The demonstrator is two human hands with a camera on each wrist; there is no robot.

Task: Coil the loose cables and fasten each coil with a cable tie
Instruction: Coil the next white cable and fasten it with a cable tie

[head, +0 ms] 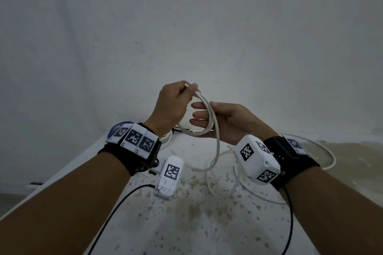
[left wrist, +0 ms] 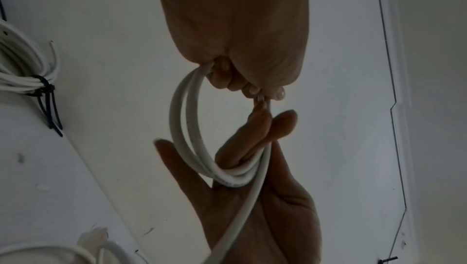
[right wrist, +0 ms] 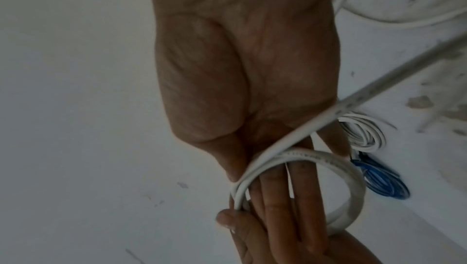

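A white cable forms a small two-turn loop in the air above the table. My left hand grips the top of the loop, fingers curled round it, and the cable's end sticks out past the thumb. My right hand is flat, its straight fingers passed through the loop. The free strand runs across the right palm and hangs down to loose turns on the table. The right thumb stands apart from the cable.
A white coil fastened with black cable ties lies at the table's far edge. A blue coil lies beside another white coil. A thin black wire crosses the speckled tabletop. A wall stands close behind.
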